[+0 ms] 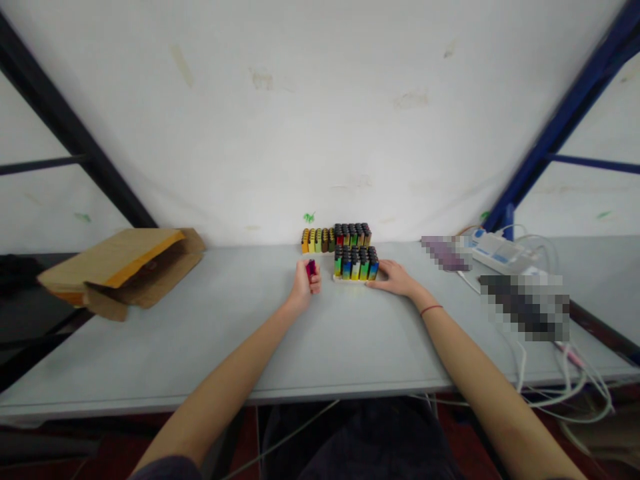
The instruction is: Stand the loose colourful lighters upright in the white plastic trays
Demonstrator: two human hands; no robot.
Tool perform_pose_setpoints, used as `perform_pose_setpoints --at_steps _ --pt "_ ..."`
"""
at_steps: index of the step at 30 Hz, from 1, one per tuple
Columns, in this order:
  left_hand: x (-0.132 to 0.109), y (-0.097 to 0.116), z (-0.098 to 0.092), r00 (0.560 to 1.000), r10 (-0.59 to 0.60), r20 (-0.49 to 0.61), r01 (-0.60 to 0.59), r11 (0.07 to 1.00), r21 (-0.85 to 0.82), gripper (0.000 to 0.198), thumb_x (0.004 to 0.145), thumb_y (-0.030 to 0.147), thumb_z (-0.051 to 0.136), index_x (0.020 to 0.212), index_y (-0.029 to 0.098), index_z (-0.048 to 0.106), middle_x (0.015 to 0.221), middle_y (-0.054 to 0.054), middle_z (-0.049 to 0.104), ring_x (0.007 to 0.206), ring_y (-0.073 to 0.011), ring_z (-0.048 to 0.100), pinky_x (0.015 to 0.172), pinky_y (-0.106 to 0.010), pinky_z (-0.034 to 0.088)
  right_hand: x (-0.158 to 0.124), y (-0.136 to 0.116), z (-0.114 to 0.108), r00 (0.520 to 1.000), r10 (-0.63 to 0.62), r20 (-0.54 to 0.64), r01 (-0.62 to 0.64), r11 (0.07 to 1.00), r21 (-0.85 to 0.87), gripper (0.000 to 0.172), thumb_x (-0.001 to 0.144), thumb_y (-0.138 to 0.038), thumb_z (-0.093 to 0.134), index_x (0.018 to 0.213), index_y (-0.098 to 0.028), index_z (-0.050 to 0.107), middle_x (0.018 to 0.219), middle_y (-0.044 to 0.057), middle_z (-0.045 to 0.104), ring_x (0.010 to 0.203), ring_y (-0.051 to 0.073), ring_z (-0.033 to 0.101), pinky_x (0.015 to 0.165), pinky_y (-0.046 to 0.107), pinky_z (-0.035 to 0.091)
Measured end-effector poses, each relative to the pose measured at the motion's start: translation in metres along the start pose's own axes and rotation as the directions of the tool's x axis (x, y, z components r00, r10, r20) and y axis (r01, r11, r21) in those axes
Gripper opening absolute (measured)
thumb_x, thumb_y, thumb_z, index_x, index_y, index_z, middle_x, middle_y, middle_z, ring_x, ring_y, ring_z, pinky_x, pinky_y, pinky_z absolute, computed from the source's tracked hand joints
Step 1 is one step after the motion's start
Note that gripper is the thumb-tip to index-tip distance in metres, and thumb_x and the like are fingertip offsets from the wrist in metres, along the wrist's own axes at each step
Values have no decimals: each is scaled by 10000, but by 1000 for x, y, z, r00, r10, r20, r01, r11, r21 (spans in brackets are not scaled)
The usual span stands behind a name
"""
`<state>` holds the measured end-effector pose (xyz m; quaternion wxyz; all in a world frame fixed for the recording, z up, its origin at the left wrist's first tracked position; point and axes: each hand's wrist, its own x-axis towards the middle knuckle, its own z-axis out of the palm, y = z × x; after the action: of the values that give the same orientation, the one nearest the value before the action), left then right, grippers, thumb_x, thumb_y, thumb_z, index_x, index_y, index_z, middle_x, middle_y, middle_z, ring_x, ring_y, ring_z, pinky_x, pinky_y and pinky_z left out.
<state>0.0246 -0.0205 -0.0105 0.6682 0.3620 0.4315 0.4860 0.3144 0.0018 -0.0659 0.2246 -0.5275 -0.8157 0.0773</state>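
Note:
My left hand (303, 283) is closed around a dark magenta lighter (311, 268), held upright just above the table. To its right stands a front block of lighters (355, 264) with black tops and green, blue, white and yellow bodies, on a pale tray (347, 281). My right hand (393, 276) touches that block's right side, its thumb at the front corner and its fingers apart. Behind it is another block of black-topped lighters (353, 235). Left of that, yellow-topped lighters (318, 241) stand in rows near the wall.
An open brown cardboard box (125, 263) lies at the table's left. At the right are a white power strip (500, 249), two pixelated flat objects and loose white cables (567, 393). A white wall (320, 133) rises behind the grey table (250, 340), with metal frame posts on both sides.

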Motion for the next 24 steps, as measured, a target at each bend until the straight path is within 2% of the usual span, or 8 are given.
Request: perform_pose_setpoints --at_steps 3,6,9,11,13,19,24 --pt "2 -3 1 998 60 -13 -59 998 31 356 902 575 391 790 239 422 497 104 321 350 -74 223 378 -193 197 0 0 0 1000 -5 -9 5 1000 3 663 826 -622 720 1333 -199 651 1366 142 679 1246 384 619 1074 531 476" --pt "4 -7 0 973 227 -37 -217 958 186 271 918 499 477 859 240 425 649 71 473 430 -76 391 429 -192 325 0 0 0 1000 -2 -6 2 1000 -3 642 826 -617 722 1313 -203 661 1350 140 688 1232 384 624 1065 531 481" --pt "8 -11 -4 886 463 5 -421 802 424 199 904 414 582 923 222 534 868 -5 582 720 -122 585 610 -219 486 0 -1 -1 1000 15 3 -15 1000 -21 637 828 -622 719 1308 -207 662 1350 143 686 1222 388 627 1050 533 487" --pt "10 -13 -8 826 558 80 -505 670 544 174 892 367 621 953 204 615 972 -53 621 891 -163 608 734 -248 523 0 -1 -1 1000 21 0 -21 999 -26 642 830 -627 717 1315 -209 657 1356 143 682 1227 390 622 1049 532 486" --pt "13 -16 -11 801 577 160 -546 593 592 183 879 334 638 994 194 666 1055 -84 653 955 -184 618 785 -268 533 0 -2 -1 1000 16 -2 -16 999 -28 644 834 -628 714 1319 -209 655 1353 141 684 1228 391 621 1052 530 484" --pt "23 -24 -18 787 530 317 -608 576 546 294 892 414 626 1070 193 702 1144 -101 688 960 -194 670 812 -300 577 0 -2 -1 1000 8 13 -8 1000 -20 649 839 -626 707 1320 -194 656 1356 144 684 1234 385 624 1058 510 482" --pt "26 -28 -22 753 524 398 -650 499 573 372 921 488 592 1129 200 707 1107 -92 689 973 -203 680 811 -319 606 1 -3 -1 1000 8 14 -8 1000 -7 654 843 -624 696 1335 -195 648 1420 133 648 1270 378 604 1089 498 463"
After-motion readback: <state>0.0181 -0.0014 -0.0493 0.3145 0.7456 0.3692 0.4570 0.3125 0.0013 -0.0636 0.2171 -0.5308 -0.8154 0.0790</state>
